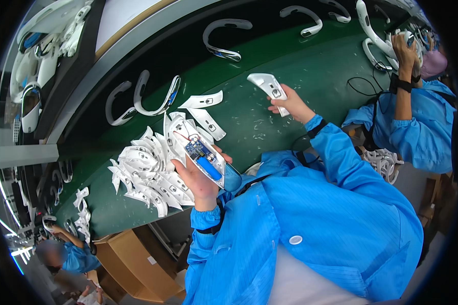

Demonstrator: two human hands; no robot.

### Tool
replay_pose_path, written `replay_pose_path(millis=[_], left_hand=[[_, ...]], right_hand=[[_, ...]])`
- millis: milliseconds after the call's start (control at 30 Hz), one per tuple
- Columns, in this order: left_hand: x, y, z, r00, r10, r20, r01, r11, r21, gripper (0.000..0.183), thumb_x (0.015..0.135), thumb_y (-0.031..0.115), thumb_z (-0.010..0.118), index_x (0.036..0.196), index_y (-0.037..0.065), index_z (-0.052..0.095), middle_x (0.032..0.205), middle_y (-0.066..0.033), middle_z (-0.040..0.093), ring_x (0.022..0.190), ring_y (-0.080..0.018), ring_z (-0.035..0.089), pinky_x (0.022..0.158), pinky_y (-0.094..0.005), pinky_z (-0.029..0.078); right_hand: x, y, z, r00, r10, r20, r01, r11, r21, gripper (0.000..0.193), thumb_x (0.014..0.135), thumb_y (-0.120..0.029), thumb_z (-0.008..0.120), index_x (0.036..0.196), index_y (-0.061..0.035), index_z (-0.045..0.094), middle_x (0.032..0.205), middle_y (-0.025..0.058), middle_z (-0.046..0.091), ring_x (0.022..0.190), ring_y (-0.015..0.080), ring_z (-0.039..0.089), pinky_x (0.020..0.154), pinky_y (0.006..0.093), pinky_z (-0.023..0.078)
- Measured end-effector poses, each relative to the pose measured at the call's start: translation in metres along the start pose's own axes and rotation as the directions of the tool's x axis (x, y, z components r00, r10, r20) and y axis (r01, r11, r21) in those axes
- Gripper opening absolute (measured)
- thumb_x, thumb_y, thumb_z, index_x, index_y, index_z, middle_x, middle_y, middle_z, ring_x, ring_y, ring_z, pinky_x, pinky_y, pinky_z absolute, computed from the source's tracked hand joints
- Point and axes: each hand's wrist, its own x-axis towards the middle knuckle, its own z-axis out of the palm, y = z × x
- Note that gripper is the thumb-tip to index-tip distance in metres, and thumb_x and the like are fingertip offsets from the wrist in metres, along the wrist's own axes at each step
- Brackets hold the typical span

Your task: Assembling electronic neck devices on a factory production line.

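My left hand (202, 184) holds an opened white device housing (220, 161) with a translucent blue end. Inside it sit a blue circuit board (197, 149), a blue cylindrical battery (208, 168) and a thin red wire. Further right, raised above the green table, my right hand (295, 105) pinches the lower end of a curved white plastic cover (267, 86) with a small dark-marked opening. A pile of similar white covers (147, 165) lies just left of my left hand. Two loose covers, one of them a curved white piece (207, 123), rest beyond the housing.
White C-shaped devices (155, 107) stand along the far side of the green work table (249, 124). At right, a co-worker in a blue sleeve (417, 132) handles a similar device near a black cable (364, 87). A cardboard box (132, 264) stands below the table's near edge.
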Motion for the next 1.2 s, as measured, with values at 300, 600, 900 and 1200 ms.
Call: replay_pose_path(millis=[300, 600, 900, 1200], left_hand=[[0.008, -0.01, 0.017, 0.98, -0.196, -0.018, 0.194, 0.976, -0.105, 0.081, 0.085, 0.068, 0.012, 0.119, 0.0, 0.04, 0.088, -0.0193, 0.057, 0.077, -0.0308, 0.058, 0.068, -0.0379, 0.048], [0.008, -0.02, 0.014, 0.894, -0.306, 0.328, 0.199, 0.926, 0.32, 0.062, 0.075, 0.036, 0.064, 0.117, -0.004, 0.041, 0.094, -0.0171, 0.058, 0.081, -0.0281, 0.062, 0.066, -0.0355, 0.052], [0.005, -0.026, 0.02, 0.978, -0.146, 0.146, 0.111, 0.967, 0.228, 0.064, 0.077, 0.018, 0.062, 0.13, -0.003, 0.033, 0.11, -0.0131, 0.051, 0.095, -0.0226, 0.055, 0.08, -0.0292, 0.046], [-0.002, -0.017, 0.041, 0.939, 0.334, 0.08, -0.127, 0.122, 0.984, 0.064, 0.071, 0.02, 0.072, 0.122, -0.004, 0.041, 0.088, -0.0123, 0.05, 0.076, -0.0223, 0.052, 0.067, -0.0285, 0.044]], right_hand=[[-0.039, -0.121, 0.053, 0.513, -0.167, 0.842, 0.36, 0.932, -0.035, 0.039, 0.078, -0.035, 0.059, 0.094, 0.0009, 0.063, 0.08, 0.0082, 0.062, 0.077, 0.0145, 0.056, 0.072, 0.0287, 0.044], [-0.05, -0.13, 0.149, 0.264, 0.027, 0.964, 0.936, 0.234, -0.263, 0.018, 0.07, -0.02, 0.056, 0.07, -0.002, 0.06, 0.068, 0.0129, 0.059, 0.064, 0.0299, 0.055, 0.058, 0.0395, 0.043], [-0.058, -0.039, 0.122, 0.892, -0.167, 0.42, -0.056, 0.882, 0.469, 0.034, 0.092, -0.027, 0.041, 0.119, -0.0064, 0.046, 0.114, 0.0061, 0.052, 0.105, 0.0173, 0.049, 0.091, 0.0324, 0.039], [-0.083, -0.005, 0.132, 0.823, -0.047, 0.566, -0.324, 0.78, 0.536, 0.044, 0.097, -0.029, 0.029, 0.134, -0.0057, 0.031, 0.122, 0.0064, 0.05, 0.106, 0.0149, 0.051, 0.091, 0.0302, 0.043]])
